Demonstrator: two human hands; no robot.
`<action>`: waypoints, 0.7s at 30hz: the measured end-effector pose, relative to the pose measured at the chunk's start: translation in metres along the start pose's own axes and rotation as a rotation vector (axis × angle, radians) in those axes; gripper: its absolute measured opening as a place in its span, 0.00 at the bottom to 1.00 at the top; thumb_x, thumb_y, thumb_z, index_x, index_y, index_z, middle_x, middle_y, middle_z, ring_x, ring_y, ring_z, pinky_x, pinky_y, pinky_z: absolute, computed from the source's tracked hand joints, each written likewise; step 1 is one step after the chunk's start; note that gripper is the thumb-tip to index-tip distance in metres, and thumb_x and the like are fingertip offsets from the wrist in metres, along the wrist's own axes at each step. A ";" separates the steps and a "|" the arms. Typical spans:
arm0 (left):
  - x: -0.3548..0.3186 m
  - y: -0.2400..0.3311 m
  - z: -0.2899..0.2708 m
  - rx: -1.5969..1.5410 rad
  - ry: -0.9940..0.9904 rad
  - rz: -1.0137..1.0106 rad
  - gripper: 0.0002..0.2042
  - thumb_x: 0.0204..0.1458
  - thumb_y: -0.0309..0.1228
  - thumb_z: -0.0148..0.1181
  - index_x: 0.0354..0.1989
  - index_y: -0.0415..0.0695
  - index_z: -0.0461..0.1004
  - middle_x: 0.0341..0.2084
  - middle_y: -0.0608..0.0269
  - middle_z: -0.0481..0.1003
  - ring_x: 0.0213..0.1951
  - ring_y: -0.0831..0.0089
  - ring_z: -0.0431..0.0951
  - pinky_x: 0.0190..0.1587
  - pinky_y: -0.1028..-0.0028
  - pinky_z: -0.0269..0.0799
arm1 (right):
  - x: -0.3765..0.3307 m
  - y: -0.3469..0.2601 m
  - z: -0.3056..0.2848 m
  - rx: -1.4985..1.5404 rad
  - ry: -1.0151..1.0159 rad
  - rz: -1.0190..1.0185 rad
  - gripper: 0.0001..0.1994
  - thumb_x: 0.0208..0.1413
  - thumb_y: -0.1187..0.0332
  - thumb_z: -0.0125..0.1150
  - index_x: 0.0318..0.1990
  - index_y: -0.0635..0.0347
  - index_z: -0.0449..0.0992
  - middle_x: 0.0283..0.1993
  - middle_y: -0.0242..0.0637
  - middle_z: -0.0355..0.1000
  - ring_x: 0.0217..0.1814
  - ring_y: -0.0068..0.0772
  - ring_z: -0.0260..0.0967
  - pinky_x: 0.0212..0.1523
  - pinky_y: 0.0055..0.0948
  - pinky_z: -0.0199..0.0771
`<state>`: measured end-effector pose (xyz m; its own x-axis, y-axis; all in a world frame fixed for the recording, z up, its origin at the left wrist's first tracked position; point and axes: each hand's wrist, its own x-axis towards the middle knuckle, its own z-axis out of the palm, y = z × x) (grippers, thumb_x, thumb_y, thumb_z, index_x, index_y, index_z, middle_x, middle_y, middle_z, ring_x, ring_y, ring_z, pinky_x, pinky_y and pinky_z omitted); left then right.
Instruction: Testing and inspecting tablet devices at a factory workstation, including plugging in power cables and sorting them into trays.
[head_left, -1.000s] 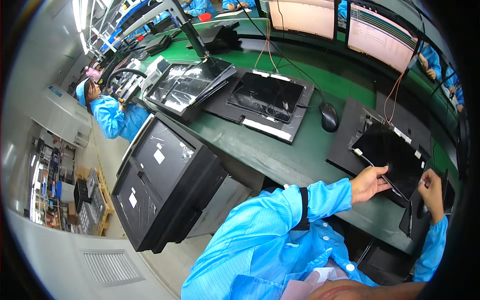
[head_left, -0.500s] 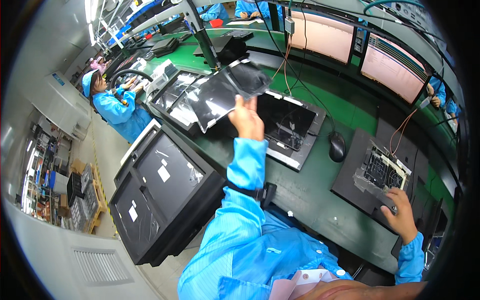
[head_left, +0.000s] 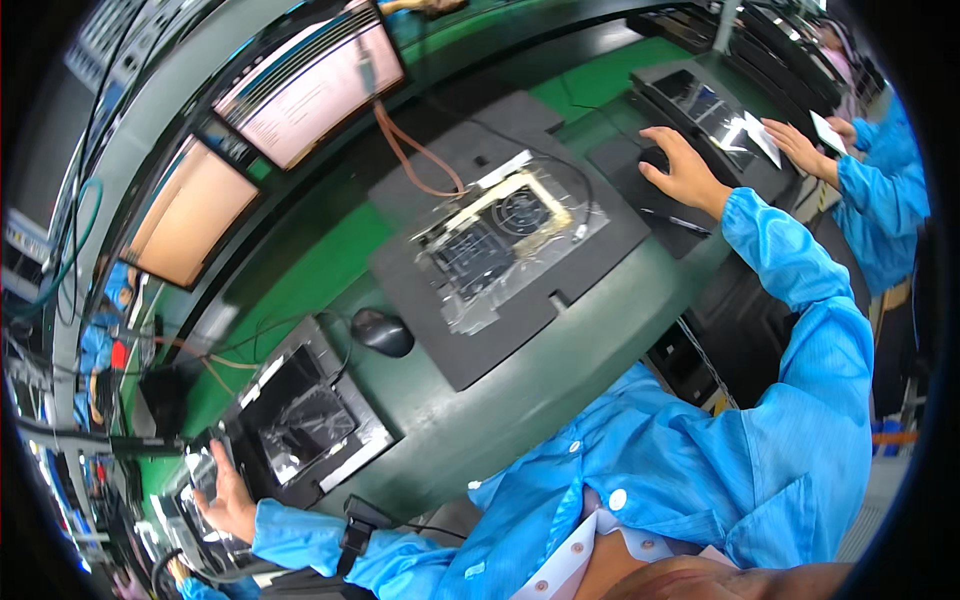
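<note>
At the lower left, my left hand [head_left: 228, 500] is open, thumb and fingers apart, beside a glossy film-covered panel [head_left: 200, 465]; whether they touch I cannot tell. To its right, a dark screen panel [head_left: 305, 410] lies on a black foam pad [head_left: 372, 428]. My right hand [head_left: 690, 172] reaches far to the right, fingers spread and holding nothing, above a dark pad with a pen [head_left: 676, 220] on it. Between my hands, an open device with a pale frame and black inner parts [head_left: 490, 240] rests on a large black foam board [head_left: 460, 365].
A black mouse [head_left: 382, 332] sits on the green bench [head_left: 440, 440]. Two monitors [head_left: 310, 90] stand behind, with orange cables [head_left: 405, 150] hanging down. At the right, a co-worker's hands [head_left: 800, 150] handle white pieces beside another tray of panels [head_left: 700, 105].
The view has swung to the right. My left hand no longer holds up the film-covered panel. My right hand has moved from near the pale-framed device out to the right.
</note>
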<state>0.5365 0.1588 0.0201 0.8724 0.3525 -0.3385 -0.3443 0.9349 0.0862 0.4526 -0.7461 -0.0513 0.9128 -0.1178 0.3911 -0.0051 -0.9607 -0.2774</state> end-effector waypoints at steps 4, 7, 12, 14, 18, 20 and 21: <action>-0.066 -0.138 -0.007 0.503 -0.442 0.101 0.31 0.69 0.33 0.50 0.76 0.28 0.57 0.74 0.33 0.66 0.75 0.45 0.68 0.77 0.44 0.65 | -0.024 0.039 0.000 -0.044 -0.019 -0.017 0.31 0.63 0.57 0.70 0.70 0.60 0.72 0.74 0.52 0.67 0.77 0.58 0.64 0.77 0.50 0.64; -0.150 -0.282 -0.097 1.314 -0.683 0.334 0.09 0.69 0.32 0.62 0.46 0.38 0.80 0.41 0.55 0.79 0.40 0.65 0.84 0.46 0.65 0.84 | -0.034 0.055 0.016 -0.160 0.120 -0.143 0.31 0.62 0.58 0.71 0.71 0.57 0.73 0.75 0.53 0.66 0.78 0.58 0.64 0.77 0.50 0.63; -0.239 -0.365 -0.178 1.819 -1.307 0.223 0.05 0.62 0.24 0.70 0.45 0.41 0.86 0.30 0.59 0.82 0.28 0.71 0.82 0.32 0.73 0.75 | -0.041 0.055 0.046 -0.065 0.112 0.104 0.32 0.60 0.58 0.72 0.71 0.56 0.73 0.78 0.52 0.62 0.81 0.59 0.60 0.79 0.53 0.61; -0.244 -0.371 -0.189 1.822 -1.382 0.128 0.06 0.61 0.24 0.70 0.45 0.41 0.86 0.28 0.59 0.80 0.24 0.72 0.78 0.29 0.71 0.73 | -0.039 0.052 0.053 -0.236 0.349 0.046 0.31 0.61 0.59 0.71 0.71 0.56 0.73 0.78 0.52 0.62 0.82 0.59 0.57 0.81 0.55 0.57; -0.239 -0.373 -0.198 1.778 -1.138 0.084 0.06 0.64 0.24 0.69 0.47 0.39 0.86 0.30 0.62 0.80 0.27 0.78 0.77 0.30 0.74 0.71 | -0.039 0.050 0.056 -0.190 0.293 0.053 0.31 0.61 0.60 0.70 0.71 0.57 0.73 0.78 0.52 0.62 0.82 0.59 0.57 0.82 0.57 0.55; -0.239 -0.375 -0.200 1.717 -1.087 0.050 0.06 0.65 0.25 0.68 0.47 0.39 0.86 0.30 0.64 0.79 0.27 0.81 0.74 0.30 0.76 0.68 | -0.039 0.051 0.055 -0.172 0.245 0.070 0.30 0.62 0.61 0.68 0.71 0.58 0.74 0.76 0.53 0.64 0.81 0.59 0.59 0.81 0.56 0.57; -0.240 -0.376 -0.201 1.727 -1.090 0.044 0.06 0.65 0.25 0.68 0.47 0.38 0.86 0.30 0.64 0.79 0.27 0.81 0.74 0.29 0.76 0.67 | -0.039 0.052 0.055 -0.173 0.246 0.077 0.29 0.62 0.61 0.68 0.70 0.58 0.74 0.76 0.53 0.65 0.80 0.60 0.60 0.81 0.56 0.57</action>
<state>0.3868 -0.2853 -0.1192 0.9040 -0.3682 0.2171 -0.3197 -0.2452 0.9153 0.4388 -0.7779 -0.1295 0.7812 -0.2284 0.5810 -0.1587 -0.9728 -0.1689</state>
